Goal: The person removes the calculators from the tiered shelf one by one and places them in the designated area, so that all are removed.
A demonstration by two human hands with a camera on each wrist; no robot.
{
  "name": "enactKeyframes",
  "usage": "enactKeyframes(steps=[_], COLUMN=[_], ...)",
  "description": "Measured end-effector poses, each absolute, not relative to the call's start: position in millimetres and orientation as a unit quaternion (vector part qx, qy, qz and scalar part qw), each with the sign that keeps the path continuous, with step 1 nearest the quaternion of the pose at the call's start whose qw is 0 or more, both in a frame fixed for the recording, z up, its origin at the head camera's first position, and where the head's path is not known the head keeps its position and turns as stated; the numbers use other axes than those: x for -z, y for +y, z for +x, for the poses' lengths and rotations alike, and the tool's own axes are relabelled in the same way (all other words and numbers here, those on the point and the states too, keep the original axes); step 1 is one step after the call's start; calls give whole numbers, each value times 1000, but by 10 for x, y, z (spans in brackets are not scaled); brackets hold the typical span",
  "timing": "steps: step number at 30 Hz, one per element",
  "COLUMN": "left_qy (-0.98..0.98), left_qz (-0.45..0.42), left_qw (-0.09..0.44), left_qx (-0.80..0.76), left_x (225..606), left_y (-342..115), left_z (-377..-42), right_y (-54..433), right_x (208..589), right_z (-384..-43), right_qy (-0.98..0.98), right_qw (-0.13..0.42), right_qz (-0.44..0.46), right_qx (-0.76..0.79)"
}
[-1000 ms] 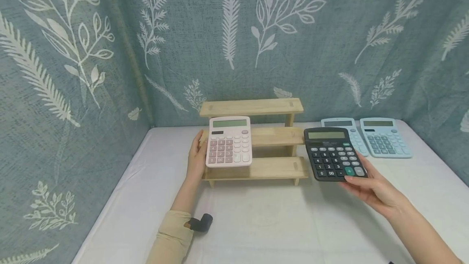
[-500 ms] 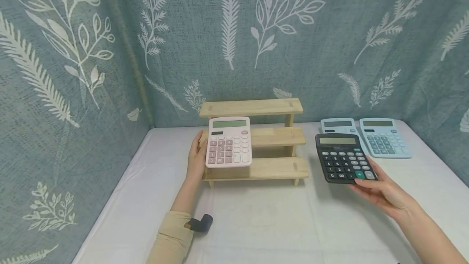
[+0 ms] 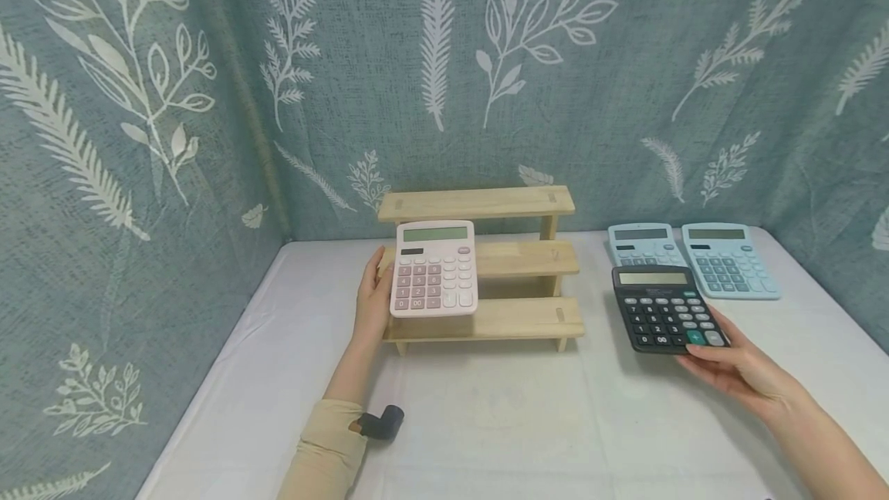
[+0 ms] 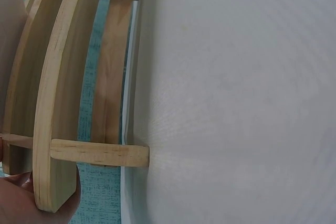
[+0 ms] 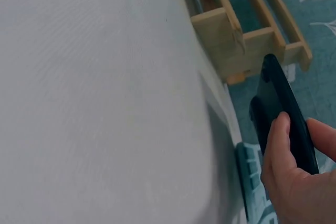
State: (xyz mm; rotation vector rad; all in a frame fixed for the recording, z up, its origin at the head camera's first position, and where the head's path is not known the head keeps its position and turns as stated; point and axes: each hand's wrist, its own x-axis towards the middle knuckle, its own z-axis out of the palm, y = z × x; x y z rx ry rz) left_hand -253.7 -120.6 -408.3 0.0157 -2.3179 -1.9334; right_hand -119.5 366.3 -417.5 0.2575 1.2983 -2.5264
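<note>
A three-step wooden display stand (image 3: 528,319) sits on the white-covered table. My left hand (image 3: 373,299) grips its left end; in the left wrist view, fingers (image 4: 21,200) lie around the end of a plank (image 4: 55,93). A pale pink calculator (image 3: 435,268) leans on the stand's left part, right beside that hand. Over to the right, my right hand (image 3: 746,369) holds a black calculator (image 3: 667,311) by its lower right corner, keys facing up. The right wrist view shows the black calculator's underside (image 5: 283,114) between thumb and fingers, lifted off the cloth.
Two light blue calculators lie at the back right: one (image 3: 639,245) is partly covered by the black calculator, the other (image 3: 729,261) shows fully. Behind the table hangs a green leaf-patterned curtain (image 3: 347,99). White cloth (image 3: 500,423) covers the table in front of the stand.
My right hand has carried the black calculator to the right and slightly toward me, away from the stand. The left hand, stand and pink calculator have stayed in place.
</note>
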Motion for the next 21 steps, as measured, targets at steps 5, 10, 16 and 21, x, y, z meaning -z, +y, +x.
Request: enactKeyframes(steps=[5,10,16,21], left_qy=[-768,-768,-767,-769], left_qz=[7,10,11,13], left_qw=[61,62,60,62], left_qx=[637,638,639,636], left_x=[4071,4070,4075,4063], left_y=[-1202,-1201,-1198,-1193], left_z=[-2524,-2525,-2527,-2523], right_y=[3741,3817,3879,3902], right_x=[4220,4256,4282,4284], right_z=[-1178,-1169,-1168,-1152], right_qy=[445,446,454,459], right_qw=[152,157,162,169], right_qz=[97,110,140,143], right_qx=[877,874,865,861])
